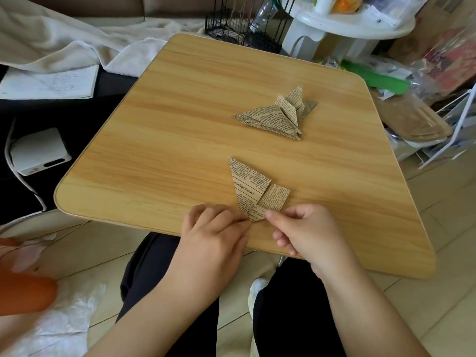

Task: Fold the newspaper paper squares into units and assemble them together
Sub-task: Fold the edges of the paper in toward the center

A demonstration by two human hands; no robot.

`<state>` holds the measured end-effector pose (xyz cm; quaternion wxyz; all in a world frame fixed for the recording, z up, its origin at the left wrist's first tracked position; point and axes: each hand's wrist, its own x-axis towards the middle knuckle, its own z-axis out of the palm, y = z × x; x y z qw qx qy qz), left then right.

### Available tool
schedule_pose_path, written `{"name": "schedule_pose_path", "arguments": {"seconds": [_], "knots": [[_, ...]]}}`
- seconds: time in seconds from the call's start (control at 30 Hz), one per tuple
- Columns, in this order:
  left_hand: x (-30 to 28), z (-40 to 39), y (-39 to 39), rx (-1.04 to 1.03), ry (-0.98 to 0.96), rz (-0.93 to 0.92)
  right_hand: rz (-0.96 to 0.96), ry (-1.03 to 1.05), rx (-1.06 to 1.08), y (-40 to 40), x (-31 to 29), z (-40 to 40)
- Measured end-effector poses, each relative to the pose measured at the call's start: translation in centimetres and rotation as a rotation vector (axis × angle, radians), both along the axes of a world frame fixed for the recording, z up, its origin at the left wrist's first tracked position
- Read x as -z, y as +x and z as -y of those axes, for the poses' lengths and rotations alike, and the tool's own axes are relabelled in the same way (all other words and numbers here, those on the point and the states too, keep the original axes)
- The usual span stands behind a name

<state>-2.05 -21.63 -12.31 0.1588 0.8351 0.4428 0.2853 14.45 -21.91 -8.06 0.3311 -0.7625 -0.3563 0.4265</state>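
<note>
Left hand (215, 229) fingers curled, tips pinching the near-left edge of the partly folded newspaper unit (253, 190). Unit lies flat on the wooden table (167, 130) near its front edge, long point aimed away, a small square flap folded out on its right. Right hand (300, 231): thumb and forefinger pinch the unit's near corner just under that flap, other fingers loosely curled. Further back and right on the table, well apart from the hands, sits a pile of finished folded units (277, 114), untouched.
</note>
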Motion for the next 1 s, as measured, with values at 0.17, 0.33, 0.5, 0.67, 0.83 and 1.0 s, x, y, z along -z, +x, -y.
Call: {"name": "schedule_pose_path", "arguments": {"seconds": [0.17, 0.33, 0.5, 0.67, 0.83, 1.0], "knots": [[-0.3, -0.4, 0.0, -0.042, -0.050, 0.051, 0.469, 0.468, -0.240, 0.5, -0.2, 1.6], [-0.3, -0.3, 0.0, -0.083, -0.058, 0.018, 0.597, 0.538, -0.533, 0.5, 1.5, 1.1], [-0.2, -0.4, -0.2, -0.088, -0.057, 0.006, 0.698, 0.624, -0.533, 1.0, 2.7, 1.3], [-0.2, -0.4, 0.3, -0.162, -0.068, 0.049, 0.639, 0.606, -0.454, 0.6, 2.6, 1.0], [-1.6, -1.6, 2.0, -0.390, -0.262, 0.027, 0.468, 0.444, -0.359, 0.0, 2.1, -0.4], [-1.9, -2.4, 2.4, -0.447, -0.384, -0.034, 0.503, 0.305, -0.298, -0.6, 2.0, -0.7]]}}
